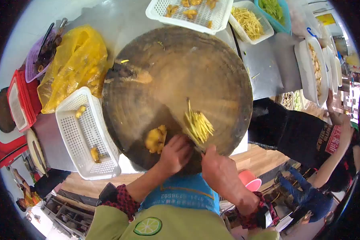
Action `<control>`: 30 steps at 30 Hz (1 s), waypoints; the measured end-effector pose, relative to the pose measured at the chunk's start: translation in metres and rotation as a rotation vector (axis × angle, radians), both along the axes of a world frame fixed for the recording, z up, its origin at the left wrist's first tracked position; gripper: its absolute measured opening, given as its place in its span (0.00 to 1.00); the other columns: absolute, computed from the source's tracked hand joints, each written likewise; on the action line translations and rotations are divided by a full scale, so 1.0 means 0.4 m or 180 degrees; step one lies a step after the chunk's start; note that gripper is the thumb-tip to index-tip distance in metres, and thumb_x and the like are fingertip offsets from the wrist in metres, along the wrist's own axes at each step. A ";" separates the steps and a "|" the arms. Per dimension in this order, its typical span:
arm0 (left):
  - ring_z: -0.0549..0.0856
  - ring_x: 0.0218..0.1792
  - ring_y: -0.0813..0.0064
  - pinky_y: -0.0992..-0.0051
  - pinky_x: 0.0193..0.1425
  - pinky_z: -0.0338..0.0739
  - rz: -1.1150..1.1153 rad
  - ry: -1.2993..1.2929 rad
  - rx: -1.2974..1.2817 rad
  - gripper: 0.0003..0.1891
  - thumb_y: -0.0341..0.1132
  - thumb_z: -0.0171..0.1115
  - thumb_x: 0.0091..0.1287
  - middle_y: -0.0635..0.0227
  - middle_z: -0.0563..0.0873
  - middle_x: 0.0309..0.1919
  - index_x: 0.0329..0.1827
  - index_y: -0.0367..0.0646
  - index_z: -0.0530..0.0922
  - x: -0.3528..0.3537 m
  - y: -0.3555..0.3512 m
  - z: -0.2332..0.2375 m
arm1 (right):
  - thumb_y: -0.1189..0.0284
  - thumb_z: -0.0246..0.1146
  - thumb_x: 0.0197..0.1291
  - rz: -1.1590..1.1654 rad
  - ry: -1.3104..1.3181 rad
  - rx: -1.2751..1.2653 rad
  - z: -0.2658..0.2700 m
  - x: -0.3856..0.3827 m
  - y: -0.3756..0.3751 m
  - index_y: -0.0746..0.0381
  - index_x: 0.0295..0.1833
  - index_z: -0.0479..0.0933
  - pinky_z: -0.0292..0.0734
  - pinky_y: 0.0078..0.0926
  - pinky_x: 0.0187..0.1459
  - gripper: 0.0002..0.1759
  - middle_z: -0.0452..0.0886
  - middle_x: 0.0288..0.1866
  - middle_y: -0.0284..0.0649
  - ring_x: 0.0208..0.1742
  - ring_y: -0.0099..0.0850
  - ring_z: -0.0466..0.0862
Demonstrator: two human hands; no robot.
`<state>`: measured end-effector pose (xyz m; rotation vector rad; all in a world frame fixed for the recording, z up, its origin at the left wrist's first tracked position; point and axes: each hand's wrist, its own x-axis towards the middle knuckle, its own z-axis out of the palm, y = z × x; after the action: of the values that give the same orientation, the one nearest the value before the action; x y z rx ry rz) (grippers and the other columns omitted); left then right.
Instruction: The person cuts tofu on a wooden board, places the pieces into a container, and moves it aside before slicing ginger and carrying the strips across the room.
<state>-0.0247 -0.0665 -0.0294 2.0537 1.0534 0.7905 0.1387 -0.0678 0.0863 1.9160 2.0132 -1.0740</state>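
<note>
My right hand [220,166] is closed round the handle of a knife [193,138], whose blade is seen nearly edge-on over the round wooden chopping block [168,80]. Thin yellow ginger strips [200,126] lie in a pile against the blade's right side. To the left of the blade, my left hand [175,154] rests near the block's front edge with its fingers curled and close together. What it holds, if anything, is hidden. Pieces of ginger root [155,139] sit on the block just left of that hand.
A white basket [88,132] with ginger pieces stands left, beside a yellow bag [78,56]. Beyond the block are another ginger basket [164,17] and a basket of shreds [247,22]. A person in dark clothes [292,128] stands at the right.
</note>
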 end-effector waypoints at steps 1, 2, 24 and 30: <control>0.78 0.47 0.50 0.58 0.52 0.76 0.0028 0.0026 0.0071 0.16 0.27 0.68 0.46 0.54 0.79 0.46 0.40 0.37 0.79 0.002 0.004 -0.003 | 0.70 0.54 0.65 0.0007 0.0010 0.0086 -0.004 0.003 0.006 0.67 0.37 0.64 0.74 0.47 0.20 0.10 0.75 0.15 0.51 0.19 0.52 0.79; 0.79 0.47 0.50 0.59 0.53 0.76 0.0031 0.0051 0.0099 0.16 0.27 0.67 0.46 0.54 0.80 0.46 0.40 0.37 0.78 0.002 0.000 0.000 | 0.70 0.54 0.65 -0.0010 0.0019 0.0128 -0.004 0.004 0.002 0.67 0.37 0.64 0.74 0.46 0.20 0.10 0.75 0.15 0.51 0.18 0.52 0.79; 0.80 0.50 0.53 0.62 0.53 0.79 0.0133 0.0281 0.0272 0.14 0.28 0.69 0.48 0.55 0.81 0.47 0.40 0.40 0.81 -0.010 -0.024 -0.023 | 0.71 0.56 0.63 0.0054 0.0077 0.0168 -0.005 0.009 0.002 0.67 0.37 0.64 0.75 0.46 0.20 0.10 0.75 0.14 0.50 0.19 0.51 0.80; 0.80 0.50 0.51 0.61 0.53 0.78 0.0087 0.0315 0.0271 0.14 0.28 0.68 0.49 0.54 0.81 0.46 0.40 0.37 0.81 -0.007 -0.019 -0.006 | 0.71 0.56 0.64 0.0194 0.0027 0.0178 -0.007 0.016 -0.003 0.66 0.36 0.66 0.75 0.45 0.21 0.10 0.76 0.16 0.51 0.19 0.51 0.80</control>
<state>-0.0273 -0.0742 -0.0318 2.1738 1.1214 0.7659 0.1449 -0.0688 0.0837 1.8661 2.1132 -1.0234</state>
